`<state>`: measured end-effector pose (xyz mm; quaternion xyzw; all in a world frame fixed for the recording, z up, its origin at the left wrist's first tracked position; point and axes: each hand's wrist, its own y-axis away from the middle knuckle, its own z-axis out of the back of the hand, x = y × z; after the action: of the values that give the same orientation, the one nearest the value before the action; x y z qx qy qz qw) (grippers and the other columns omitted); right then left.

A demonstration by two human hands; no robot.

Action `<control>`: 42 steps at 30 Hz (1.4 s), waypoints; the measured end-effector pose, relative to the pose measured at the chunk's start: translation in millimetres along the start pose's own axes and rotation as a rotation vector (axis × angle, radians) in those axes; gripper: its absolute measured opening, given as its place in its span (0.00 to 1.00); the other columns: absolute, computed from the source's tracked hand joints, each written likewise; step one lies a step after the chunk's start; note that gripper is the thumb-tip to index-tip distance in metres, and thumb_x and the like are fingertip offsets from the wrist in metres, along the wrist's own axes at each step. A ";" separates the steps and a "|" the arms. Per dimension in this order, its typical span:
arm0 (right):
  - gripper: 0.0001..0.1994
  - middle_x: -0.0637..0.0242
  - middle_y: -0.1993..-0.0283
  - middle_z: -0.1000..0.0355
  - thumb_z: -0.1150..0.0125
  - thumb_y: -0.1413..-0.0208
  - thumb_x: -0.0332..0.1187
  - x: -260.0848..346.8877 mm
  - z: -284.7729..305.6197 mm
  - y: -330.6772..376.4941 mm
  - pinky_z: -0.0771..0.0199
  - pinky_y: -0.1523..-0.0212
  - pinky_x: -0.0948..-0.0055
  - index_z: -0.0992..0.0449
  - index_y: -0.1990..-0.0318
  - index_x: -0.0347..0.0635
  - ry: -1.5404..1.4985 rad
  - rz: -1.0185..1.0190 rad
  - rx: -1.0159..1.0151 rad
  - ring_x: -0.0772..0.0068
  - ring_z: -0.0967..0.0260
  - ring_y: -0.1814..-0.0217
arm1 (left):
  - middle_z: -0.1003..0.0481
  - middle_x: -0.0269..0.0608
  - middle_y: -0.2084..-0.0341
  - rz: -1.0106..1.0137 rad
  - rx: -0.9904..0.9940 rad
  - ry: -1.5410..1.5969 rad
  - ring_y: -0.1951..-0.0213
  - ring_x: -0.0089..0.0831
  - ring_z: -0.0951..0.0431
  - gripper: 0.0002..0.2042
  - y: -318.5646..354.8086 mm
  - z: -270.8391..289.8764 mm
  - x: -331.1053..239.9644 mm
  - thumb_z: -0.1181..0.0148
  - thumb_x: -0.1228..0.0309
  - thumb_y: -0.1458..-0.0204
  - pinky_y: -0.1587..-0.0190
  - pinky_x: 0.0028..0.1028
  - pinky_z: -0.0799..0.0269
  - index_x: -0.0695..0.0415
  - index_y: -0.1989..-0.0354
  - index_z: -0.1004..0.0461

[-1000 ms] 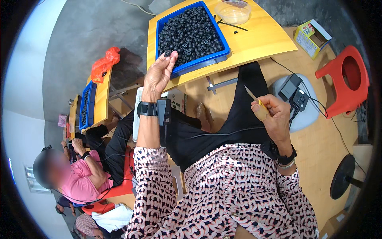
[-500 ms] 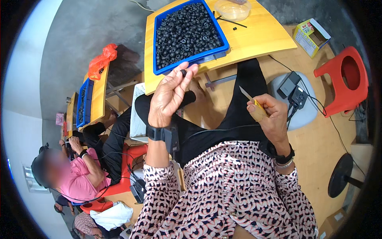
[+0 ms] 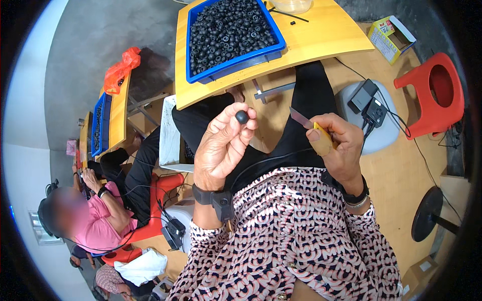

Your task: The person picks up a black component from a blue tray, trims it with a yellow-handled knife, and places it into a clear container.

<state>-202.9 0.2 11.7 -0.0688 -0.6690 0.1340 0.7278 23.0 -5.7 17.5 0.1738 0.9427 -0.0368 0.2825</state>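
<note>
The left hand (image 3: 221, 150) is raised in front of the person's chest, below the near edge of the yellow table (image 3: 321, 37). Its fingers (image 3: 228, 123) are curled narrow, and a small round black part (image 3: 242, 117) is pinched between the thumb tip and the first fingertips, sitting at the very top of the hand with most of its surface showing. A dark watch (image 3: 213, 196) is strapped at that wrist.

The right hand (image 3: 336, 145) is closed around a yellow-handled knife (image 3: 312, 129); the thumb presses along the handle and the short grey blade points toward the black part, near it but not touching.

On the yellow table, a blue tray (image 3: 278, 46) holds a heap of the same black round parts. Right of the table lie a small yellow carton (image 3: 389, 37) and a red plastic stool (image 3: 434, 95). To the table's left, another person in a pink shirt (image 3: 98, 228) sits at a second yellow table.
</note>
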 end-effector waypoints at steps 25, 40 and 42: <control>0.14 0.65 0.76 0.32 0.32 0.62 0.30 5.6 -34.4 3.7 0.38 0.85 0.75 0.30 0.67 0.40 0.303 0.590 -0.035 0.67 0.32 0.81 | 0.28 0.46 0.61 0.041 0.035 -0.039 0.59 0.31 0.27 0.15 8.7 -12.2 24.5 0.42 0.75 0.52 0.56 0.26 0.30 0.65 0.55 0.33; 0.14 0.63 0.76 0.33 0.33 0.61 0.30 5.3 -35.8 2.9 0.38 0.84 0.75 0.31 0.68 0.38 0.315 0.574 0.001 0.67 0.32 0.80 | 0.30 0.47 0.60 0.020 0.020 -0.042 0.60 0.32 0.26 0.16 12.7 -12.9 26.8 0.42 0.75 0.52 0.59 0.28 0.26 0.65 0.54 0.35; 0.14 0.63 0.76 0.33 0.33 0.61 0.30 5.4 -35.7 2.3 0.37 0.84 0.74 0.31 0.68 0.38 0.309 0.589 -0.004 0.66 0.32 0.79 | 0.30 0.47 0.60 0.022 0.022 -0.037 0.60 0.32 0.26 0.16 12.6 -12.9 27.0 0.43 0.76 0.52 0.59 0.28 0.26 0.65 0.54 0.35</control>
<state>-167.3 6.8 12.8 -0.2803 -0.5023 0.3254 0.7505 -0.4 16.6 13.9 0.1867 0.9348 -0.0475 0.2985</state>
